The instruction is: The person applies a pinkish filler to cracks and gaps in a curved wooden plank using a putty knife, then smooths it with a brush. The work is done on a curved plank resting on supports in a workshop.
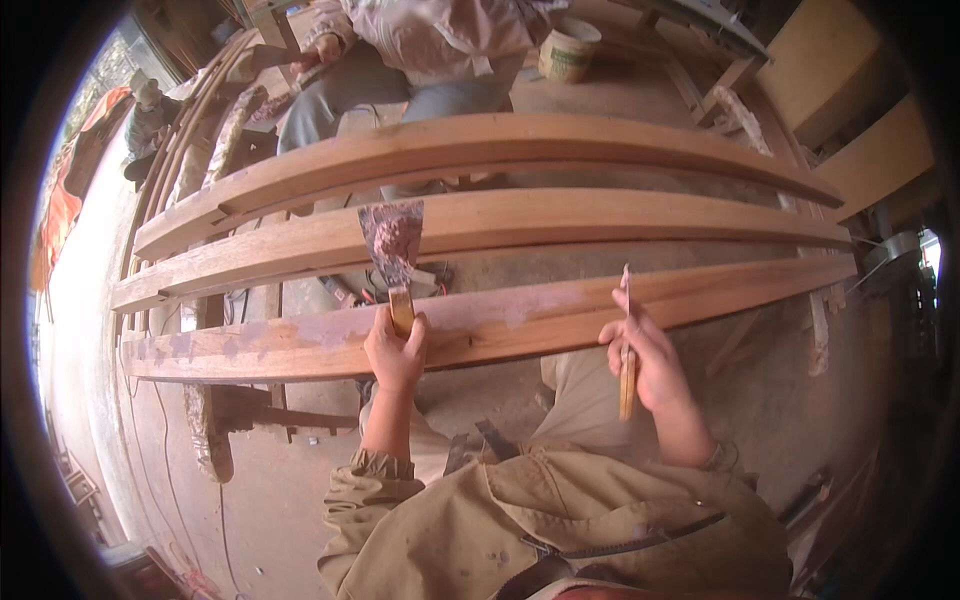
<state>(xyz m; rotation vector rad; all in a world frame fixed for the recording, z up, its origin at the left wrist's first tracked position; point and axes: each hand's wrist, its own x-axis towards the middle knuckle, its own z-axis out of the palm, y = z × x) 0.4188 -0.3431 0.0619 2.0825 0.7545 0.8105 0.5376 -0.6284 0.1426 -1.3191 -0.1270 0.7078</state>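
Note:
My left hand (396,357) is closed around the yellow handle of a wide putty knife (403,305). Its blade points away from me and carries a lump of pinkish putty (393,238). In my right hand (655,368) is a second, narrower scraper (627,388), seen nearly edge-on, with a wooden handle and a pale dab at its upper tip. Both hands are over or beside the nearest wooden beam (480,349), which lies crosswise before me. Pinkish filler (510,306) is smeared along its upper face, mostly from the middle to the left.
Two more beams, a middle one (560,216) and a far one (540,137), lie beyond on rough supports (207,440). A person (430,40) sits behind them near a pale bucket (569,50). Another person (147,122) is at far left. Cables (165,450) cross the floor.

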